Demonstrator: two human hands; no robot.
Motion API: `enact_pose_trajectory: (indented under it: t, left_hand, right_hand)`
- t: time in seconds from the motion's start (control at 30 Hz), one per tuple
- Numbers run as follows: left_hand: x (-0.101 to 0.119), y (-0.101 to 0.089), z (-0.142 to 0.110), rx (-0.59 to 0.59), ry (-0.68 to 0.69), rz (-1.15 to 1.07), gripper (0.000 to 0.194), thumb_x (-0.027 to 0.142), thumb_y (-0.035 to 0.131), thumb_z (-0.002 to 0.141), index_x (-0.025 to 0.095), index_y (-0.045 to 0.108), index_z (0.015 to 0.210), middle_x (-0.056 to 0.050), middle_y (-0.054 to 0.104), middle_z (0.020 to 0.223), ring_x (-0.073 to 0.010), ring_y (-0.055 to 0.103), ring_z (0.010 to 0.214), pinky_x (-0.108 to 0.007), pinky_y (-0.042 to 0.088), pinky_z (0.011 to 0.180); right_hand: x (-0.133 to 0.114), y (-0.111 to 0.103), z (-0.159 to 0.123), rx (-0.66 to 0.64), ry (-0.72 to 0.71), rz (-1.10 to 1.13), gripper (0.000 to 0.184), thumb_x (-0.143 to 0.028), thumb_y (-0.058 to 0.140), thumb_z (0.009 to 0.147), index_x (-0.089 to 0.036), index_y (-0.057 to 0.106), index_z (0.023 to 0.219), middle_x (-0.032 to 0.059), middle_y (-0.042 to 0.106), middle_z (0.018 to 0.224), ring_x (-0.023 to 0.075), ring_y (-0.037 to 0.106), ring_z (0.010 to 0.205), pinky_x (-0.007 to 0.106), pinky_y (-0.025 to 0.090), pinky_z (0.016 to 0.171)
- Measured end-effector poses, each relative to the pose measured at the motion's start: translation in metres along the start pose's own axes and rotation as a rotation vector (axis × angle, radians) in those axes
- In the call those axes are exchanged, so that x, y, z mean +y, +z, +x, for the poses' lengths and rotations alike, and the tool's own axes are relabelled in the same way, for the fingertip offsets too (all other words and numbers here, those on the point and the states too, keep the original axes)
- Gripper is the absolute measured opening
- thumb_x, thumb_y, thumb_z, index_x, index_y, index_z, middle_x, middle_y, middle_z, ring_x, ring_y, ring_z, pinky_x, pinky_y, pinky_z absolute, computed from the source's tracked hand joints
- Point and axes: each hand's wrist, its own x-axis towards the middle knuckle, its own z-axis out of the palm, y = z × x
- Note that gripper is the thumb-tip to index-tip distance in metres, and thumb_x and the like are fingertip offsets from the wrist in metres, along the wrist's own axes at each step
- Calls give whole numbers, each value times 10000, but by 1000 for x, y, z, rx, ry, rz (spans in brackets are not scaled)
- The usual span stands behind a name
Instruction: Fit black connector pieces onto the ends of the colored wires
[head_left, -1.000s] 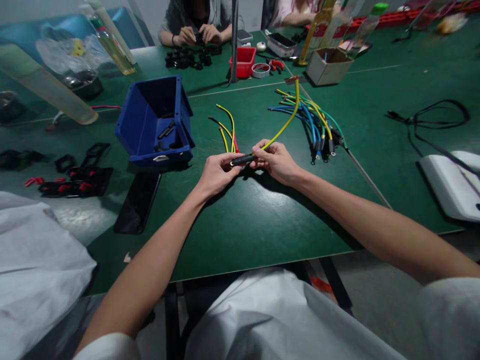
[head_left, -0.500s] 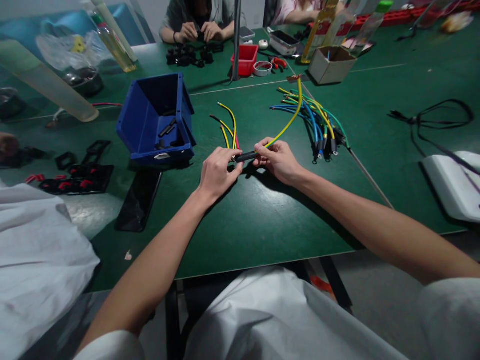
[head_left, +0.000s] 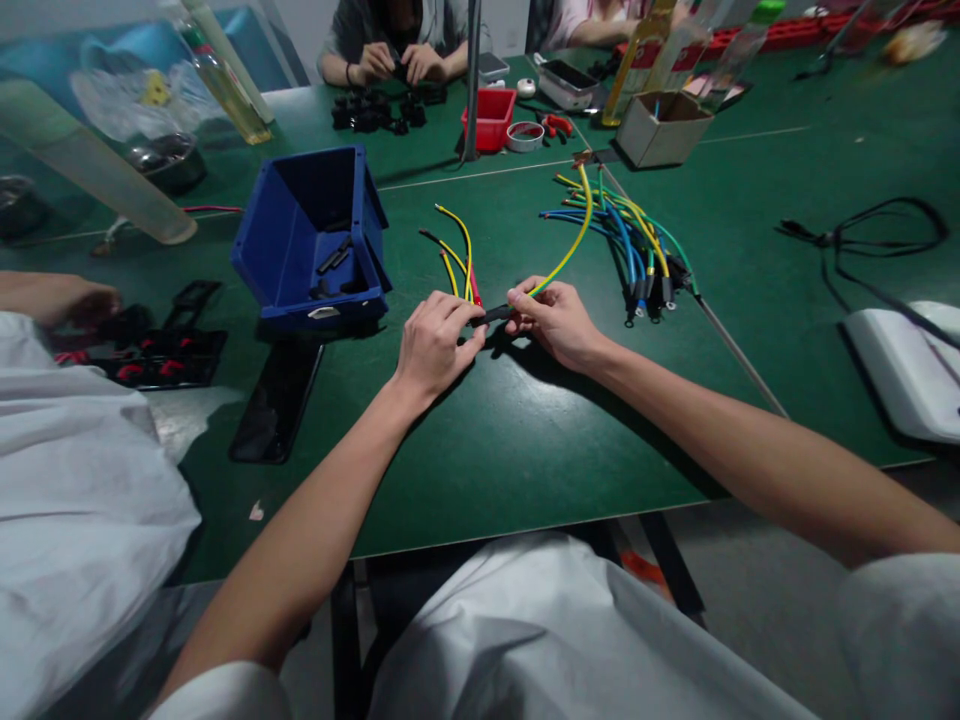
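Note:
My left hand (head_left: 441,345) pinches the left end of a black tube-like sleeve (head_left: 495,314) just above the table. The fingers of my right hand (head_left: 559,322) are closed around a yellow cable (head_left: 576,245) where it meets the sleeve's right end. From there the cable curves up and away to a bare copper end. Beyond my left hand lie a few loose yellow cables (head_left: 466,240), with a red piece among them. Right of my right hand, a bundle of blue, green and yellow cables (head_left: 630,235) has ring terminals at its near end. My left fingertips hide the sleeve's left tip.
A blue bin (head_left: 300,210) with black sleeves inside stands left, a phone (head_left: 277,400) in front of it. At far left, a co-worker's hand (head_left: 60,298) is over black and red parts. A metal pole (head_left: 472,80) rises behind; a white device (head_left: 907,370) sits right.
The yellow cable's far end has swung left and slightly lower. My hands have barely moved and keep their grip. A co-worker's hand at far left has reached in over the black parts.

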Motion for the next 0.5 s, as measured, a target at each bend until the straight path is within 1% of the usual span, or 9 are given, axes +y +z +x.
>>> enact_pose_trajectory:
  t: [0.17,0.27,0.37,0.5]
  left_hand:
    - [1,-1,1,12,3,-3,167,264,570,888,181,694,962,-56,702,899,-200,578,878,-351,465,785]
    - [2,-1,0,13,-23,-55,177,266,572,885,186,714,954,-56,717,888,-197,589,857,-356,471,788]
    - [5,0,1,2,-97,-177,178,274,583,878,198,732,939,-52,734,891,-187,612,834,-356,484,801]
    - [13,-2,3,-25,-229,-348,155,296,624,853,213,754,868,-44,748,879,-175,642,796,-335,496,782]
  right_hand:
    - [2,0,0,10,-38,-25,381,-491,781,718,-184,569,795,-28,627,619,94,617,535,211,493,529]
    - [1,3,-1,36,-82,-87,384,-517,762,729,-188,572,781,-26,618,595,102,613,525,220,482,517]
    - [-1,7,-4,81,-143,-163,392,-548,736,742,-197,562,761,-29,601,565,107,591,506,234,473,508]
    - [-5,10,-10,129,-186,-213,392,-569,701,769,-206,553,769,-28,596,588,96,560,502,233,459,500]
